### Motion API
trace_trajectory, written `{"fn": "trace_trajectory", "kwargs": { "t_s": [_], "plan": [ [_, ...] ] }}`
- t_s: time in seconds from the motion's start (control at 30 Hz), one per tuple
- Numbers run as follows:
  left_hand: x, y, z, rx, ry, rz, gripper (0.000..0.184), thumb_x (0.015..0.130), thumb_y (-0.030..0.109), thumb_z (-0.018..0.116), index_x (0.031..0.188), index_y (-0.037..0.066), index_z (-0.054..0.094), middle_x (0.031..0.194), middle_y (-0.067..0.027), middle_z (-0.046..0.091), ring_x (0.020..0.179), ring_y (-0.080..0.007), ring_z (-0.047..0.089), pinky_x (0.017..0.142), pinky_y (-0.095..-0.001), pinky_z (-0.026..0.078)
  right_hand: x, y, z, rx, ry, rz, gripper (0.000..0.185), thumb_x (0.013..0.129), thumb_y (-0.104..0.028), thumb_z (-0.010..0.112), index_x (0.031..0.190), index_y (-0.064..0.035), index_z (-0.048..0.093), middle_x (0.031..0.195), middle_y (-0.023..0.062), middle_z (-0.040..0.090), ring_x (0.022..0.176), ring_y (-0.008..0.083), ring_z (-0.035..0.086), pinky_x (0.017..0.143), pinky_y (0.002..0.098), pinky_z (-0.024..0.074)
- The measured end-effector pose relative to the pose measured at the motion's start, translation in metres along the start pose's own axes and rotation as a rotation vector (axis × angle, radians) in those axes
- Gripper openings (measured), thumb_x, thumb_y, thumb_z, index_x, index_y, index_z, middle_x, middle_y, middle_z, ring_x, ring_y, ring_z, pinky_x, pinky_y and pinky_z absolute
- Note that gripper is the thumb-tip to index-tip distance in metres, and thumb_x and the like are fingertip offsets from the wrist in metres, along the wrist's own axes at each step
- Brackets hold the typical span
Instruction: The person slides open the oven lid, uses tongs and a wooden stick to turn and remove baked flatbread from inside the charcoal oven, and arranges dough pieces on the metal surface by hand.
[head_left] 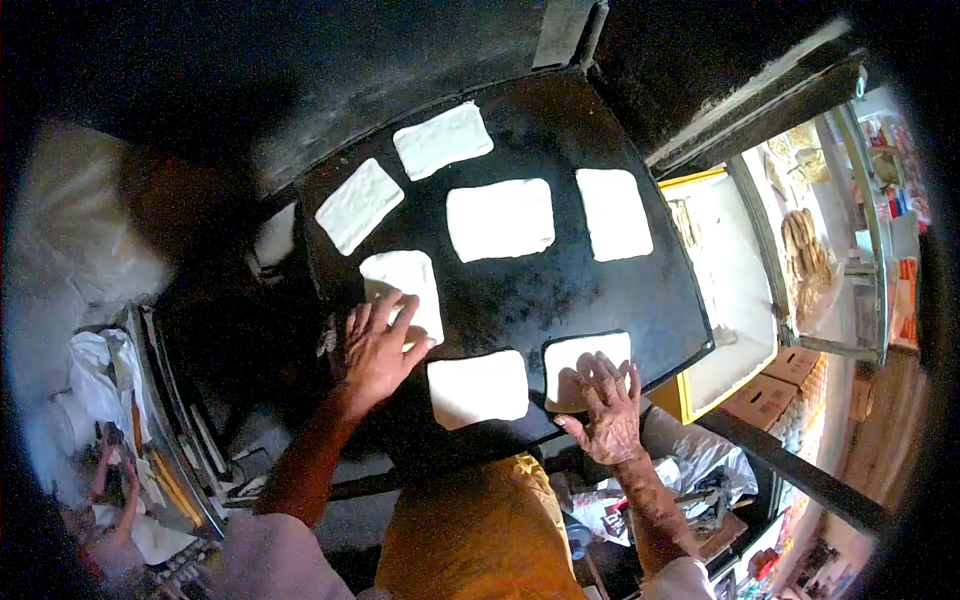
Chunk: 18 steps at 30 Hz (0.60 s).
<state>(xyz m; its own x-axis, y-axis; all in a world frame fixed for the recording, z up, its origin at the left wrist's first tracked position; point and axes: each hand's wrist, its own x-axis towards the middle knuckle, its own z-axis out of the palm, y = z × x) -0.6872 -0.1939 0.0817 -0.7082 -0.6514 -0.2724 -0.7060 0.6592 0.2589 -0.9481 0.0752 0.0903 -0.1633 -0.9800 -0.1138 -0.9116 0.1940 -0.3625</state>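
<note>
In the head view, seven flat white dough-like slabs lay spread over a black table [560, 300]. The left hand [378, 345] was unclenched, its fingers spread and laid on the left slab [415, 275], the thumb at that slab's near right corner. The right hand [606, 412] was likewise unclenched, its fingertips on the near right slab [565, 362], by the table's near edge. Neither hand grasped anything; how hard they pressed could not be told.

Between the hands lay the near slab [478, 388], apart from both. The middle slab [500, 220] sat beyond it, with the right slab [614, 214] to its right, the far slab [443, 140] behind it and the far left slab [360, 206] tilted to its left. Right of the table stood a pale yellow-edged bin [735, 290], and yellow-brown cloth [470, 540] showed at the near side
</note>
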Motion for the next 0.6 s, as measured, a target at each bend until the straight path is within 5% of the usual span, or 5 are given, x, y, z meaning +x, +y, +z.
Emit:
{"fn": "trace_trajectory", "kwargs": {
  "t_s": [0.1, 0.2, 0.27, 0.47, 0.6],
  "plan": [
    [0.025, -0.029, 0.005, -0.132, 0.186, -0.058, 0.069, 0.088, 0.033, 0.075, 0.147, 0.011, 0.047, 0.15, -0.011, 0.041, 0.135, -0.0372, 0.041, 0.115, -0.0559, 0.028, -0.007, -0.007, 0.004, -0.04, 0.043, 0.09, 0.072, 0.088, -0.06, 0.063, 0.14, -0.0104, 0.055, 0.154, 0.0158, 0.042, 0.142, 0.0368, 0.039, 0.116, 0.0656, 0.0177],
    [0.071, -0.07, 0.01, -0.073, 0.337, -0.135, 0.075, 0.09, 0.048, 0.068, 0.151, 0.013, 0.041, 0.157, -0.0116, 0.035, 0.143, -0.0374, 0.036, 0.118, -0.0603, 0.02, -0.004, -0.014, 0.006, -0.063, 0.051, 0.183, 0.077, 0.089, -0.063, 0.06, 0.143, -0.0087, 0.052, 0.155, 0.0179, 0.041, 0.144, 0.0356, 0.037, 0.118, 0.0653, 0.0138],
    [0.081, -0.078, -0.003, -0.036, 0.042, -0.117, 0.076, 0.092, 0.052, 0.063, 0.152, 0.012, 0.04, 0.158, -0.0118, 0.034, 0.144, -0.0373, 0.034, 0.118, -0.0603, 0.019, 0.003, -0.012, 0.006, -0.058, -0.064, 0.165, 0.078, 0.09, -0.065, 0.058, 0.144, -0.0086, 0.051, 0.153, 0.0206, 0.041, 0.145, 0.036, 0.035, 0.118, 0.0659, 0.012],
    [-0.002, 0.004, -0.004, 0.202, -0.019, 0.035, 0.089, 0.09, 0.06, 0.063, 0.158, 0.014, 0.031, 0.163, -0.0116, 0.026, 0.154, -0.0298, 0.014, 0.123, -0.0604, 0.002, -0.016, -0.028, 0.012, -0.156, -0.017, 0.208, 0.081, 0.089, -0.071, 0.054, 0.148, -0.0149, 0.049, 0.155, 0.0184, 0.04, 0.148, 0.0365, 0.031, 0.118, 0.0674, 0.0145],
    [-0.045, 0.034, 0.03, 0.052, -0.093, 0.166, 0.091, 0.088, 0.057, 0.068, 0.157, 0.012, 0.03, 0.164, -0.0112, 0.025, 0.153, -0.0327, 0.016, 0.121, -0.0621, 0.007, -0.019, -0.037, 0.01, -0.123, -0.05, 0.234, 0.084, 0.09, -0.071, 0.052, 0.153, -0.0158, 0.042, 0.16, 0.0176, 0.034, 0.149, 0.0364, 0.03, 0.12, 0.0649, 0.0144]
  ]
}}
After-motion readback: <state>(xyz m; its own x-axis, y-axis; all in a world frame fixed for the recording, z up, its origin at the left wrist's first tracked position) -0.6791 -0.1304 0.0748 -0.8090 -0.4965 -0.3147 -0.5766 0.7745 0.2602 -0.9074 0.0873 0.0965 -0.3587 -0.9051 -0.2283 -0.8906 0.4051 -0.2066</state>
